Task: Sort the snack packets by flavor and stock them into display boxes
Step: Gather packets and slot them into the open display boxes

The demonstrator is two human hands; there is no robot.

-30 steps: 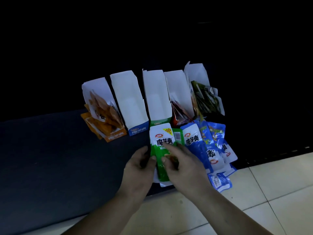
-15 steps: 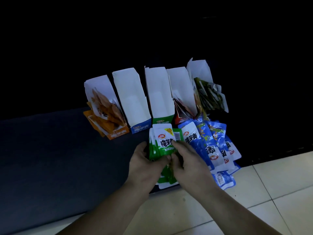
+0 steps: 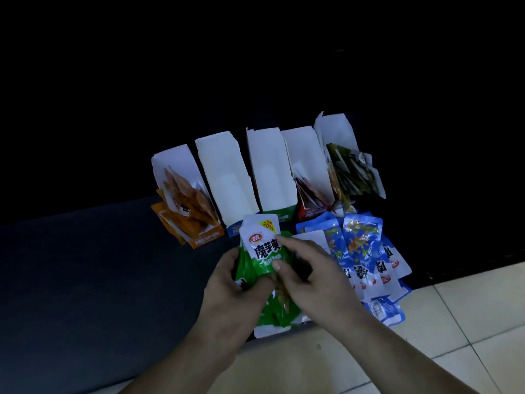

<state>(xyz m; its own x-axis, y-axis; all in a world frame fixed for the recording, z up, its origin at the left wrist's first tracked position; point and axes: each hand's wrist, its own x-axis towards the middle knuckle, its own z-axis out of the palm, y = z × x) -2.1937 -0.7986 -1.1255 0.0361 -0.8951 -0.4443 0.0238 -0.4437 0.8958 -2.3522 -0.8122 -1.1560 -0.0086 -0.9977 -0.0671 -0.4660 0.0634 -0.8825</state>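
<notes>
- Left hand (image 3: 227,288) is curled round a bundle of green packets (image 3: 262,248), held upright just in front of the box row.
- Right hand (image 3: 309,277) pinches the top packet's right edge between thumb and forefinger.
- Green-fronted display box (image 3: 267,166), middle of the row, shows only white inside; likely the destination.
- Done well: square the edges, keep the fronts one way, slide them in as one stack.
- Blue packets (image 3: 360,245) lie fanned just beside; keep them out.
</notes>
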